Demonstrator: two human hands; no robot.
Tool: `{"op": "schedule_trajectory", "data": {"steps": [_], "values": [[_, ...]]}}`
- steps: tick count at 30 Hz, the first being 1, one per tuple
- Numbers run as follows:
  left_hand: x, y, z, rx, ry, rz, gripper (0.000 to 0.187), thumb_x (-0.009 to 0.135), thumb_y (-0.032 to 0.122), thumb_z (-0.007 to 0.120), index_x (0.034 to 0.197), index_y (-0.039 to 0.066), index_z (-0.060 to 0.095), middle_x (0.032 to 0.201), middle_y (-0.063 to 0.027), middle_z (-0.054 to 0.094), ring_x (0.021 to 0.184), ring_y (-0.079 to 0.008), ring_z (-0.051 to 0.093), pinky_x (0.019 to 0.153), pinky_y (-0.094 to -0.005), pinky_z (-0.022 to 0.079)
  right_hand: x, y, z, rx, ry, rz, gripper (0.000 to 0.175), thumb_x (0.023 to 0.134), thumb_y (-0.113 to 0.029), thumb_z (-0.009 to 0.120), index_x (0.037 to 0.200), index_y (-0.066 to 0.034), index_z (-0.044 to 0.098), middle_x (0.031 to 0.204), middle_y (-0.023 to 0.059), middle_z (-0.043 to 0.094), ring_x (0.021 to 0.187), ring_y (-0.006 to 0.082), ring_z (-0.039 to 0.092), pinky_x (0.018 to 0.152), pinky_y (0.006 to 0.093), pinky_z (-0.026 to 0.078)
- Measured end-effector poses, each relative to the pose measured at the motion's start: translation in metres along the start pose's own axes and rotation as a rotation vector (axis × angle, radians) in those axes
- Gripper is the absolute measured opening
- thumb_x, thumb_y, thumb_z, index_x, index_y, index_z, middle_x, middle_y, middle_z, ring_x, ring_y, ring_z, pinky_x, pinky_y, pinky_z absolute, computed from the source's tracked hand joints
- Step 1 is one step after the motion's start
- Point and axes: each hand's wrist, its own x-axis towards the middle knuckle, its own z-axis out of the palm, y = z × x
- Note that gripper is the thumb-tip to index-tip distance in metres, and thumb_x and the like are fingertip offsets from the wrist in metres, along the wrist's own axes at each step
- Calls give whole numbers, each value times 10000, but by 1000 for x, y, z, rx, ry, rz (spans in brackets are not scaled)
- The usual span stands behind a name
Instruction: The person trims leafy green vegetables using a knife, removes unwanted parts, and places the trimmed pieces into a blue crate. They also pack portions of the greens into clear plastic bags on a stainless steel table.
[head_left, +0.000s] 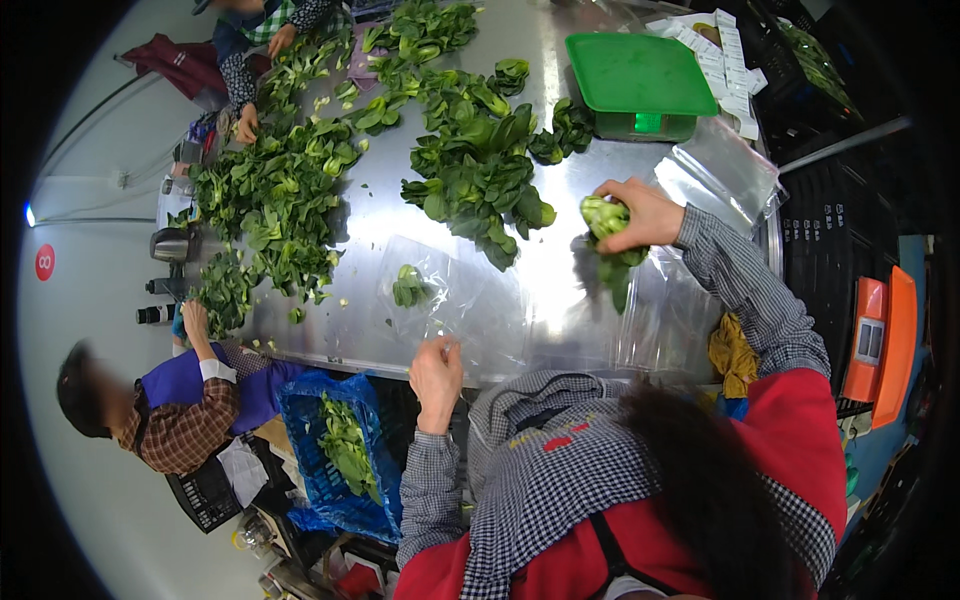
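My right hand (641, 214) grips a head of bok choy (606, 217) by its pale base, leaves hanging down, above the right part of the steel table. At the table's near edge my left hand (437, 375) pinches the edge of a clear plastic bag (465, 300). That bag lies flat on the metal, and a small piece of bok choy (409, 286) shows at it; whether inside or on top I cannot tell. More clear bags (667, 322) lie below my right hand. Beyond both hands rests a pile of bok choy heads (480, 150).
A green scale (641, 75) stands at the back right, beside clear bags (724, 176) and paper strips (727, 60). Loose greens (277, 202) cover the table's left side, where two co-workers handle them. A blue crate (300, 442) lined with plastic stands below the near edge.
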Motion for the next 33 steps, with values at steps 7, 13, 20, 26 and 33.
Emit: {"op": "schedule_trajectory", "data": {"steps": [7, 13, 20, 26, 33], "values": [[-12, -6, 9, -37, -16, -83, 208, 848, 199, 672, 995, 59, 715, 815, -159, 643, 705, -348, 627, 649, -438, 482, 73, -3, 121, 2216, 84, 308, 402, 919, -360, 616, 1188, -62, 635, 1185, 127, 657, 1106, 299, 621, 1012, 500, 472], [-12, -16, 0, -13, -5, -107, 198, 861, 210, 658, 985, 69, 721, 831, -154, 651, 733, -352, 635, 663, -431, 487, 139, -25, 119, 2324, 354, 556, 588, 819, -600, 585, 1250, -201, 622, 1283, 70, 622, 1181, 304, 553, 1032, 570, 320], [-15, -20, -2, -51, 60, -117, 171, 868, 209, 653, 951, 74, 718, 807, -148, 639, 730, -347, 635, 649, -437, 479, 227, -21, 110, 1318, 705, 837, 1006, 714, -532, 770, 1487, -61, 331, 1474, 201, 396, 1299, 374, 448, 1112, 478, 362], [-20, -17, -8, -77, 121, -99, 165, 870, 189, 651, 951, 59, 713, 787, -146, 622, 714, -345, 627, 642, -433, 476, 246, -7, 113, 955, 573, 624, 1007, 707, -567, 760, 1519, -200, 289, 1474, 195, 397, 1337, 399, 394, 1118, 491, 338], [-20, -13, -11, -95, 121, -98, 162, 872, 167, 655, 952, 37, 710, 777, -137, 623, 690, -321, 625, 628, -406, 481, 267, 15, 110, 892, 510, 444, 963, 656, -492, 806, 1422, -43, 434, 1332, 198, 553, 1155, 311, 584, 997, 370, 472]]}}
